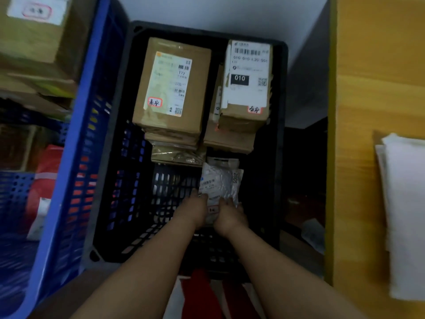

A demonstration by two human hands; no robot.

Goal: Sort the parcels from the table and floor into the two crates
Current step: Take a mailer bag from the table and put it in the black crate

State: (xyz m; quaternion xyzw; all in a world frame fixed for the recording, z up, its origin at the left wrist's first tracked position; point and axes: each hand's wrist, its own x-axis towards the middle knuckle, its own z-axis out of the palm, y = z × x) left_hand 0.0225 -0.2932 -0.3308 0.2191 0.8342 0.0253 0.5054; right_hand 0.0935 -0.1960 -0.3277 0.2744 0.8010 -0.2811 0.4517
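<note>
- Head view: a black crate is seen from above on the floor, with a blue crate touching its left side and a yellow table to its right.
- A white bubble-wrap parcel is held low inside the black crate, near its middle and just in front of the boxes.
- The near left edge of the parcel is gripped by the left hand, with fingers curled over it.
- The near right edge is gripped by the right hand, also with fingers curled round the wrap.
- The two hands are set close together, and both forearms reach down into the crate.
- At the far left of the black crate a brown box with a pale label is stacked on flatter parcels.
- At the far right a second box with a white label marked "010" is stacked on another carton.
- A folded white cloth is laid on the table at the right edge.
- A cardboard box is seen at the upper left, and a red bag is visible through the blue crate's wall.
</note>
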